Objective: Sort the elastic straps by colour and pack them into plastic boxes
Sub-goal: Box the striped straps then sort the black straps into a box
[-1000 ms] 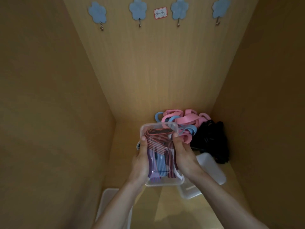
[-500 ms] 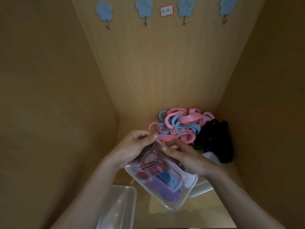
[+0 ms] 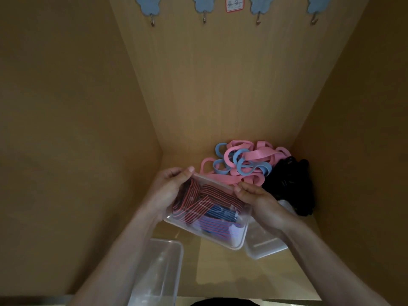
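Note:
I hold a clear plastic box (image 3: pixel 237 244) tilted above the shelf floor. Inside it lie red-and-black striped straps (image 3: pixel 194 206) and blue striped ones (image 3: pixel 217 219). My left hand (image 3: pixel 170 191) grips the box's far left corner, thumb on the rim. My right hand (image 3: pixel 258 202) grips its far right corner. Behind the box lies a pile of pink straps (image 3: pixel 254 154) mixed with light blue straps (image 3: pixel 245 165). A heap of black straps (image 3: pixel 289 184) sits to the right of the pile.
An empty clear box (image 3: pixel 159 272) stands at the front left. Another clear box (image 3: pixel 265 248) lies under my right wrist. Wooden walls close in on the left, back and right. Blue flower-shaped hooks (image 3: pixel 204 5) hang high on the back wall.
The box has been turned from lengthwise to crosswise and lowered. Both hands shifted from its sides to its far corners.

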`<action>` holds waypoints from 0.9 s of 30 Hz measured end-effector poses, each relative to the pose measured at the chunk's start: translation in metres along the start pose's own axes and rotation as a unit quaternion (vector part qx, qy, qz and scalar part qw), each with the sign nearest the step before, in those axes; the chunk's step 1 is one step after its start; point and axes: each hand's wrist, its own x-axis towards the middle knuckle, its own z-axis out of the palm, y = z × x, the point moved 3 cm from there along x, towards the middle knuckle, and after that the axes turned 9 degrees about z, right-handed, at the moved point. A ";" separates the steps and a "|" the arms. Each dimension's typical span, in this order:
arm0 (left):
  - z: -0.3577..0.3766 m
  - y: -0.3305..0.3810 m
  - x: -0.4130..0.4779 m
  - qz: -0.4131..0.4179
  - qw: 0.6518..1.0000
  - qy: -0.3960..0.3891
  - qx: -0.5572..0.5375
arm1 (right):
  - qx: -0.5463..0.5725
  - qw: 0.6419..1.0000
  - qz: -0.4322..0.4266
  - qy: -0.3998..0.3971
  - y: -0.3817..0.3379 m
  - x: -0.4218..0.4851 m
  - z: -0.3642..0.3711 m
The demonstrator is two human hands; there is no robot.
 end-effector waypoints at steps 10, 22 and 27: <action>-0.024 0.001 0.001 -0.005 0.999 0.048 -0.012 | -0.131 0.991 -0.020 -0.024 -0.010 0.002 -0.007; -0.027 -0.010 -0.011 -0.096 0.993 -0.064 0.026 | -0.133 0.951 0.132 -0.247 -0.016 0.006 0.017; -0.049 -0.018 -0.018 -0.102 0.967 0.084 -0.220 | -0.126 0.958 0.154 -0.205 -0.030 0.036 0.014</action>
